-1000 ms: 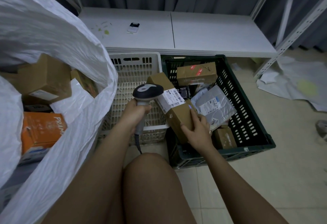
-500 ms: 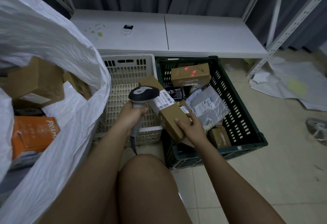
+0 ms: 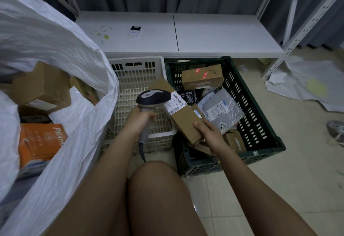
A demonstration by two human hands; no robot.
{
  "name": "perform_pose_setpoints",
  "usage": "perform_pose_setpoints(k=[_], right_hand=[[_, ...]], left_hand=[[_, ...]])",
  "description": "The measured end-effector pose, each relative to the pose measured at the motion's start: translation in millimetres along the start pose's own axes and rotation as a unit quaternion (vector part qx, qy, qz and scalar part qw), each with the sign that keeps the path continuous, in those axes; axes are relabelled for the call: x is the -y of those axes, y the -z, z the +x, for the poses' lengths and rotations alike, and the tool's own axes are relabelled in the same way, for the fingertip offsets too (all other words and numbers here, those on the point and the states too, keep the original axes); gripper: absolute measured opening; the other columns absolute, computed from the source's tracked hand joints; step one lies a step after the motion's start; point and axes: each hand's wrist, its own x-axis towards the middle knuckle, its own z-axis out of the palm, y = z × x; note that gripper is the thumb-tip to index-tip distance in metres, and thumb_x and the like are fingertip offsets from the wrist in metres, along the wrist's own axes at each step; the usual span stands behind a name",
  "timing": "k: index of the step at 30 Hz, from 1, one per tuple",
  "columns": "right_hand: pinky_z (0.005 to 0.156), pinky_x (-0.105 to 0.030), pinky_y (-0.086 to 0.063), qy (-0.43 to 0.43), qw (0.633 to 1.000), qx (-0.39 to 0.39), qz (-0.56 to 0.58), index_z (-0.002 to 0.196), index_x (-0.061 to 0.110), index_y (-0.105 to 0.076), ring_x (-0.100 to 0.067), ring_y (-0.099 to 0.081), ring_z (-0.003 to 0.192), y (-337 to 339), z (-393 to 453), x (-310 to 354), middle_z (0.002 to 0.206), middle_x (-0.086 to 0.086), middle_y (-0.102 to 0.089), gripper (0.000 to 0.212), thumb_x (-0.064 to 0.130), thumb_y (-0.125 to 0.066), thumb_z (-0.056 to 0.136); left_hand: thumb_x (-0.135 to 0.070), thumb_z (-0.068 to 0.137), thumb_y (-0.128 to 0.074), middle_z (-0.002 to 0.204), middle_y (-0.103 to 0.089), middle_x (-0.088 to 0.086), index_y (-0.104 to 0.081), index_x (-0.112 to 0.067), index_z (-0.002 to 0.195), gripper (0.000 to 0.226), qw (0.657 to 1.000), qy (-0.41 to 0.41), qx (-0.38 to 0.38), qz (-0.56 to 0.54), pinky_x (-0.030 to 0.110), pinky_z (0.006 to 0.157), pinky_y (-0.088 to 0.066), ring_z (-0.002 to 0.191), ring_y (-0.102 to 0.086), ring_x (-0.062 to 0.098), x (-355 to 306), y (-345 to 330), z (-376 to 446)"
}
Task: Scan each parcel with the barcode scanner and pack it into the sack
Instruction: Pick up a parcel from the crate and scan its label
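— Fingers?
— Left hand [image 3: 138,119] is curled round the scanner [image 3: 151,99] handle. Right hand [image 3: 208,135] grips the near end of a long box [image 3: 181,112].
— Where is the box?
— Tilted, above the edges of the white basket [image 3: 137,64] and the green crate [image 3: 260,124], its label [image 3: 176,102] just beside the scanner head.
— And the sack [image 3: 74,116]?
— On the left, open, with boxes inside, one of them orange [image 3: 40,142].
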Motion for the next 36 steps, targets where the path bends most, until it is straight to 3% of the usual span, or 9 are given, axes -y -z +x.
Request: perform_pose_setpoints(k=[3, 6, 9, 11, 13, 16, 20, 25, 36], right_hand=[[0.071, -0.026, -0.054, 0.078, 0.996, -0.036, -0.032, 0.137, 0.02, -0.051, -0.012, -0.062, 0.096, 10, 0, -5, 0.124, -0.003, -0.055, 0.051, 0.03, -0.067, 0.09], [0.062, -0.014, -0.053, 0.116, 0.992, -0.038, -0.03, 0.137, 0.019, -0.052, -0.004, -0.06, 0.091, 17, -5, -3, 0.113, 0.003, -0.056, 0.048, 0.025, -0.066, 0.091], [0.057, -0.009, -0.049, 0.138, 0.989, -0.035, -0.038, 0.135, 0.017, -0.053, 0.0, -0.059, 0.087, 22, -6, -3, 0.107, 0.009, -0.057, 0.045, 0.019, -0.066, 0.092], [0.058, -0.008, -0.048, 0.145, 0.988, -0.037, -0.048, 0.136, 0.016, -0.053, 0.0, -0.059, 0.089, 23, -4, -5, 0.115, -0.002, -0.058, 0.046, 0.019, -0.066, 0.091], [0.058, -0.008, -0.048, 0.148, 0.987, -0.036, -0.054, 0.136, 0.014, -0.054, 0.0, -0.058, 0.089, 23, -3, -6, 0.122, -0.008, -0.055, 0.048, 0.018, -0.067, 0.091], [0.058, -0.008, -0.049, 0.152, 0.986, -0.037, -0.053, 0.135, 0.012, -0.054, 0.0, -0.059, 0.086, 24, -4, -7, 0.115, -0.002, -0.057, 0.047, 0.017, -0.067, 0.091], [0.059, -0.011, -0.051, 0.153, 0.987, -0.036, -0.045, 0.135, 0.015, -0.054, -0.002, -0.059, 0.088, 25, -4, -8, 0.11, 0.005, -0.055, 0.047, 0.019, -0.067, 0.09], [0.061, -0.012, -0.052, 0.158, 0.986, -0.034, -0.043, 0.133, 0.014, -0.054, -0.002, -0.06, 0.087, 26, -3, -10, 0.104, 0.012, -0.055, 0.045, 0.017, -0.067, 0.091], [0.062, -0.011, -0.053, 0.149, 0.986, -0.042, -0.056, 0.135, 0.017, -0.055, -0.007, -0.058, 0.1, 28, 6, -16, 0.131, -0.012, -0.048, 0.05, 0.024, -0.071, 0.088]], left_hand=[[-0.006, 0.083, -0.066, 0.099, -0.07, 0.011, -0.063, -0.008, 0.112, 0.029, 0.999, -0.039, 0.002, 0.016, 0.046, 0.088, -0.053, 0.09, -0.066, 0.024, -1, 2, 0], [-0.008, 0.082, -0.071, 0.104, -0.069, 0.007, -0.06, -0.011, 0.12, 0.039, 0.996, -0.081, 0.009, 0.036, 0.034, 0.079, -0.057, 0.088, -0.066, 0.016, 1, 2, -3], [-0.009, 0.083, -0.073, 0.108, -0.067, -0.003, -0.056, -0.015, 0.125, 0.045, 0.992, -0.116, 0.041, 0.023, 0.018, 0.075, -0.053, 0.091, -0.063, 0.003, 1, -2, -8], [-0.007, 0.084, -0.072, 0.11, -0.065, -0.006, -0.055, -0.015, 0.128, 0.049, 0.989, -0.134, 0.057, 0.027, 0.015, 0.081, -0.052, 0.095, -0.061, -0.003, 1, -4, -10], [-0.003, 0.084, -0.07, 0.113, -0.064, -0.004, -0.053, -0.01, 0.131, 0.051, 0.986, -0.148, 0.069, 0.043, 0.008, 0.078, -0.049, 0.094, -0.058, -0.008, 1, -6, -10], [0.003, 0.083, -0.069, 0.118, -0.063, 0.002, -0.05, -0.006, 0.133, 0.054, 0.983, -0.153, 0.081, 0.06, 0.002, 0.068, -0.046, 0.091, -0.057, -0.009, 2, -7, -9], [0.002, 0.083, -0.069, 0.12, -0.062, 0.002, -0.049, -0.009, 0.134, 0.056, 0.982, -0.153, 0.085, 0.07, 0.001, 0.066, -0.045, 0.093, -0.056, -0.008, 4, -7, -6], [0.0, 0.083, -0.07, 0.106, -0.064, -0.011, -0.054, -0.014, 0.128, 0.05, 0.981, -0.15, 0.096, 0.079, 0.002, 0.069, -0.046, 0.089, -0.057, -0.011, 7, -7, -4], [0.001, 0.082, -0.07, 0.111, -0.065, -0.011, -0.054, -0.015, 0.127, 0.051, 0.981, -0.14, 0.108, 0.082, 0.015, 0.084, -0.049, 0.099, -0.06, -0.004, 13, -6, 3]])
